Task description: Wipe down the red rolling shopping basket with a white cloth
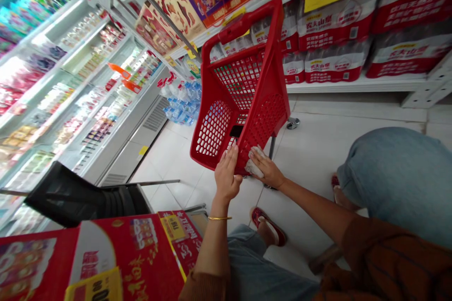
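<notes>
A red plastic shopping cart (269, 110) with perforated sides stands tilted in my view, directly before me. My left hand (228, 171) rests at the near edge of its basket, fingers stretched out, with nothing visible in it. On the outer side of the basket, my right hand (267, 170) presses a crumpled whitish cloth (253, 165) against the red plastic; its fingers lie over the cloth. A small black object (236, 130) shows inside the basket near its bottom; its kind is unclear.
Refrigerated shelves (81, 99) of packaged goods line the left. Wrapped water bottle packs (334, 59) fill a low white shelf at right. Bottled water (185, 103) stands on the floor behind the cart. Red boxes (130, 254) and a black chair (67, 197) are at lower left.
</notes>
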### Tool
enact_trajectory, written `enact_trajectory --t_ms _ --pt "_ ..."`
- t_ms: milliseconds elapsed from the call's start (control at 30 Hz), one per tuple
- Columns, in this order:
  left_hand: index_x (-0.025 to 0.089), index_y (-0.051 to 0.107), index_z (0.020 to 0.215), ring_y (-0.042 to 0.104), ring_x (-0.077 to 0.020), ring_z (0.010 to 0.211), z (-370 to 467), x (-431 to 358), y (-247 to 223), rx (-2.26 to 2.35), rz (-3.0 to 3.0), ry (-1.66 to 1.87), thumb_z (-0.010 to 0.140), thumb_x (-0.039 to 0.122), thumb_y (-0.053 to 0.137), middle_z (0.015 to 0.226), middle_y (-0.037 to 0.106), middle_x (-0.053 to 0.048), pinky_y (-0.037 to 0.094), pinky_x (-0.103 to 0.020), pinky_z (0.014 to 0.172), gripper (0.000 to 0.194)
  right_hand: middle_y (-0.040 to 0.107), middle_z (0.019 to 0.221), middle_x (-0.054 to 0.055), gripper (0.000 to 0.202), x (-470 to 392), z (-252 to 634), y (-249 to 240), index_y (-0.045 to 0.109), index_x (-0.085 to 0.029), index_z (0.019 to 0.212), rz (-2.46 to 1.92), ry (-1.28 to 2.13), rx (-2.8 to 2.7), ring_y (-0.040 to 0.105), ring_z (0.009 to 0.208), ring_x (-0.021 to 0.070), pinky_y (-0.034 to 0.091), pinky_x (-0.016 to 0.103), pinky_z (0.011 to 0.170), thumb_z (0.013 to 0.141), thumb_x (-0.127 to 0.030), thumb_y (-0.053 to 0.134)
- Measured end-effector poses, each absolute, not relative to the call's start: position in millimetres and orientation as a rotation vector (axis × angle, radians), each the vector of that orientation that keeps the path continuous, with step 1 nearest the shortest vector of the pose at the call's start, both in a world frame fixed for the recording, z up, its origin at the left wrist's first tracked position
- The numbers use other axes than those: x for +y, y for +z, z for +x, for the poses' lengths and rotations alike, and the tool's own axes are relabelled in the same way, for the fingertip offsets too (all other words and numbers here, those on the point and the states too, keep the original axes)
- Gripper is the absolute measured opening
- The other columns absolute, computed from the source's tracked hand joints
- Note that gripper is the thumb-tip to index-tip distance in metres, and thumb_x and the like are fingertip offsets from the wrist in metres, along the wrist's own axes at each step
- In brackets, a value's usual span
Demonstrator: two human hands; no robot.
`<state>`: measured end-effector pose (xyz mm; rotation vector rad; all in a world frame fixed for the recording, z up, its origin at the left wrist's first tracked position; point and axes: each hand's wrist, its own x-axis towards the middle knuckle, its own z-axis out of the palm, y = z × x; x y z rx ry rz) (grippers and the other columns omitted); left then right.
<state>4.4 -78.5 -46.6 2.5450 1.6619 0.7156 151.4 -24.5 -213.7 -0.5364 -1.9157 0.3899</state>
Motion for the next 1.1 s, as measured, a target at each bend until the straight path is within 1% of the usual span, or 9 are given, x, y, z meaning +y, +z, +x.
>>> enact_trajectory --t_ms 67,167,300,467,633,733,833,1000,1100 --pt "0.013 0.027 0.154 0.030 -0.0261 0.146 3 -78 -47 1.678 2.548 0.702 0.091 0.074 0.001 0.154 0.038 -0.015 0.029 -0.043 0.117 0.092 0.026 0.158 0.020 0.084 -24 154 -220 0.004 -0.018 0.157 -0.537 0.375 -1.939 0.017 0.149 0.0333 0.031 0.067 0.114 0.092 -0.023 0.057" --pt "0.013 0.027 0.154 0.031 -0.0258 0.146 3 -79 -48 1.691 2.560 0.698 0.091 0.073 0.000 0.153 0.040 -0.016 0.029 -0.043 0.117 0.091 0.027 0.158 0.020 0.083 -25 159 -227 0.007 -0.018 0.157 -0.577 0.379 -1.957 0.013 0.149 0.0332 0.033 0.066 0.113 0.091 -0.022 0.059" --pt "0.012 0.025 0.155 0.030 -0.0255 0.146 3 -80 -48 1.669 2.598 0.673 0.092 0.072 0.002 0.155 0.036 -0.016 0.028 -0.042 0.117 0.089 0.027 0.158 0.021 0.082 -29 162 -223 0.011 -0.016 0.156 -0.579 0.370 -1.914 0.012 0.149 0.0341 0.033 0.066 0.113 0.090 -0.021 0.059" --pt "0.012 0.025 0.155 0.032 -0.0260 0.146 1 -80 -47 1.668 2.607 0.653 0.091 0.074 0.002 0.155 0.036 -0.016 0.027 -0.044 0.118 0.091 0.023 0.160 0.019 0.081 -30 161 -186 0.011 -0.018 0.156 -0.540 0.371 -1.823 0.012 0.149 0.0346 0.034 0.067 0.111 0.091 -0.024 0.058" --pt "0.011 0.029 0.153 0.031 -0.0264 0.146 1 -81 -47 1.661 2.609 0.662 0.091 0.073 0.002 0.154 0.038 -0.018 0.028 -0.045 0.117 0.092 0.024 0.160 0.016 0.080 -22 153 -136 0.012 -0.021 0.157 -0.446 0.329 -1.759 0.014 0.149 0.0333 0.028 0.069 0.114 0.091 -0.024 0.057" --pt "0.008 0.031 0.152 0.031 -0.0270 0.146 2 -82 -47 1.665 2.604 0.666 0.092 0.072 0.001 0.153 0.038 -0.019 0.027 -0.046 0.118 0.092 0.024 0.160 0.015 0.079 -17 147 -123 0.010 -0.021 0.157 -0.455 0.303 -1.753 0.016 0.149 0.0324 0.025 0.069 0.116 0.092 -0.022 0.054" --pt "0.010 0.031 0.152 0.032 -0.0267 0.145 2 -83 -47 1.665 2.595 0.663 0.093 0.071 0.003 0.153 0.038 -0.019 0.028 -0.046 0.117 0.089 0.026 0.159 0.016 0.078 -15 143 -127 0.007 -0.021 0.157 -0.451 0.304 -1.762 0.020 0.148 0.0313 0.026 0.069 0.115 0.092 -0.022 0.051" --pt "0.011 0.028 0.153 0.033 -0.0272 0.145 2 -83 -45 1.640 2.588 0.682 0.095 0.070 0.007 0.153 0.038 -0.017 0.030 -0.046 0.117 0.085 0.027 0.159 0.018 0.077 -15 142 -144 0.009 -0.018 0.156 -0.416 0.307 -1.775 0.022 0.148 0.0308 0.027 0.068 0.115 0.092 -0.020 0.051" --pt "0.012 0.028 0.153 0.033 -0.0272 0.145 2 -83 -44 1.634 2.579 0.691 0.095 0.069 0.007 0.154 0.038 -0.017 0.030 -0.046 0.117 0.084 0.028 0.158 0.018 0.078 -13 143 -147 0.009 -0.019 0.156 -0.406 0.328 -1.789 0.024 0.147 0.0305 0.027 0.067 0.115 0.092 -0.020 0.052"
